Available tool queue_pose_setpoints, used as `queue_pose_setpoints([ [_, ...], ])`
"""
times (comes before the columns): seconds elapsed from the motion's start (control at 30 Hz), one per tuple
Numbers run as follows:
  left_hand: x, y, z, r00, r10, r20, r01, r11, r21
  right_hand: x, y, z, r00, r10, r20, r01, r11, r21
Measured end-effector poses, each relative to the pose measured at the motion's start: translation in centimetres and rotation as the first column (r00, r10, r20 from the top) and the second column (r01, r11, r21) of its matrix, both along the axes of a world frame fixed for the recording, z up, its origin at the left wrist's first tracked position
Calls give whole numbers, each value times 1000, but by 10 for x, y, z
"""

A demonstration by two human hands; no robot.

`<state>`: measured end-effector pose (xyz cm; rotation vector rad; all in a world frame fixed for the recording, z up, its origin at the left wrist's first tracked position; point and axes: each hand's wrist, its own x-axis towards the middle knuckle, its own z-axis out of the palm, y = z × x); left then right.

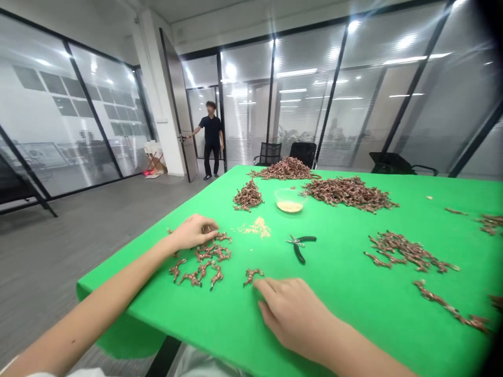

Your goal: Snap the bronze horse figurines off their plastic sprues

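Observation:
My left hand [195,231] rests over a loose group of small brown animal-shaped figurines [204,254] on the green cloth. Its fingers are curled round one brown figurine [207,229], partly hidden by them. My right hand [288,309] lies low on the cloth with the fingers bent and pressed together. Its index fingertip is right beside a single brown figurine [251,275], which lies apart from the group. Whatever is under the right fingers is hidden. Black-handled pliers [300,246] lie spread beyond that hand.
Past my hands are scattered pale grains [257,228] and a clear bowl [291,200] with pale contents. Heaps of brown figurines [348,192] stand farther back; a smaller pile [411,250] lies right. The green tablecloth [338,283] drops at the left edge. A person [211,133] holds a door.

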<state>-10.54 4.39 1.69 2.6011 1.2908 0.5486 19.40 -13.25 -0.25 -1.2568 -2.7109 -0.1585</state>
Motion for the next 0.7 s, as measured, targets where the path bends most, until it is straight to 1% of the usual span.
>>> queue_pose_setpoints([
  [0.1, -1, 0, -1, 1000, -5, 0, 5, 1000, 2, 2, 1, 2, 997, -59, -44, 57, 997, -48],
  [0.23, -1, 0, -1, 1000, -20, 1, 20, 1000, -1, 4, 3, 4, 997, -76, -2, 75, 991, -110],
  [0.37, 0, 0, 0, 1000, -20, 4, 20, 1000, -7, 5, 4, 4, 996, -92, -7, 91, 990, -112],
  [0.57, 3, -5, 3, 1000, -8, 5, 8, 1000, -5, 6, 5, 8, 997, -71, 13, 72, 985, -156],
  [0.7, 5, -6, 3, 1000, 3, 28, -3, 1000, 0, 8, 6, 6, 998, -61, -6, 60, 988, -145],
])
